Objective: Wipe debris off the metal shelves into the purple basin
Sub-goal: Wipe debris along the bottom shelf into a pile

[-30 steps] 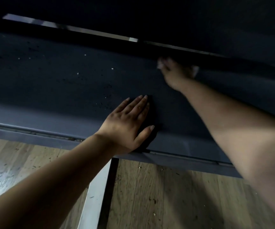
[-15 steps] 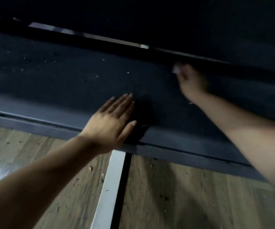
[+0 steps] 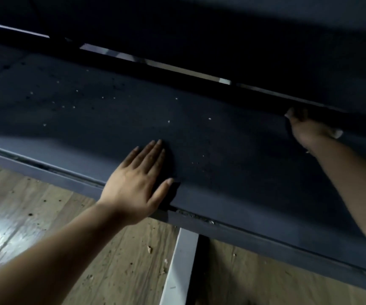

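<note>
Pressing left hand [image 3: 137, 186] flat (right hand [image 3: 307, 130] perhaps curled).

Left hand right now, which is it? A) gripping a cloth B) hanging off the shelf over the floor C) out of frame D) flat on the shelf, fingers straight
D: the left hand lies palm-down on the dark shelf near its front edge, its fingers straight and together, with nothing held.

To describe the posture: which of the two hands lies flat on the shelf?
The left hand, fingers straight, palm down near the shelf front edge; the right hand reaches the dark back.
</note>
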Available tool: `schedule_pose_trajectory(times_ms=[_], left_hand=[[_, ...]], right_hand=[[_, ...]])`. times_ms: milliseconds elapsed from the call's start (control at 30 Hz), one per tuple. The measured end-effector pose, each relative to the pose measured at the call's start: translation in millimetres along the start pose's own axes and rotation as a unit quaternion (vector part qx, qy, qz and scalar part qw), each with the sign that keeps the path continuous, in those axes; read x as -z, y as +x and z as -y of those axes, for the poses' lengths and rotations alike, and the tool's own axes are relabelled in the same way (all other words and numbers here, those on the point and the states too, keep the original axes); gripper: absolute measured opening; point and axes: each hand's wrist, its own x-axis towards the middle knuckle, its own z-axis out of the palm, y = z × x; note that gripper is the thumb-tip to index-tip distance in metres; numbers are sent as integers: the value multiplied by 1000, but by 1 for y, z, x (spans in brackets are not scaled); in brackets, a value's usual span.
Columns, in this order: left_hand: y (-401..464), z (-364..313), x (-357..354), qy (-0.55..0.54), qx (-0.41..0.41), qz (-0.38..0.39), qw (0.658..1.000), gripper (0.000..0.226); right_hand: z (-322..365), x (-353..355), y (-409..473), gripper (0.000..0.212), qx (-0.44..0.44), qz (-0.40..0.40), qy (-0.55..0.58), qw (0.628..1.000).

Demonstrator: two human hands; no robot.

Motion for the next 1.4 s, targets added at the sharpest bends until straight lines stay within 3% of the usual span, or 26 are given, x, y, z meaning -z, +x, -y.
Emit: schedule_pose_trajectory(times_ms=[167,300,400,533,700,767,900,967,1033,1200,1267,1400], left_hand=[[0,0,1,-10,0,2,1000,73],[-1,1,2,-16,-4,2,1000,73],[-2,0,3,-21,-12,-5,1000,72],[-4,0,4,-41,-13,4,999,72],[-11,2,11,-46,-39,56,997,93],[-12,5,15,-40,-45,74,995,96],[-16,17,21,-35,-75,49,995,88],[-18,27,24,-14,-90,41,995,77],[-20,38,23,-6,-86,56,995,75],[-18,65,21,31,-97,5,995,62],[-15,71,18,42,-113,-3,993,64],[-12,78,8,33,-122,2,992,66]], right_hand=[[85,-18,-11,60,9,87,132,987],[141,-45,-52,37,202,139,233,941],[154,-62,-74,14,266,182,264,909],[142,-64,-98,22,266,221,276,897],[133,-58,-136,21,221,265,351,871],[131,-53,-144,28,214,256,373,866],[119,-37,-152,22,193,217,409,865],[103,-24,-155,20,151,171,464,856],[77,-13,-157,17,112,93,471,870],[25,-25,-166,27,-13,-98,282,954],[34,-38,-172,41,-61,-116,216,968],[96,-62,-188,36,-86,-136,103,982]])
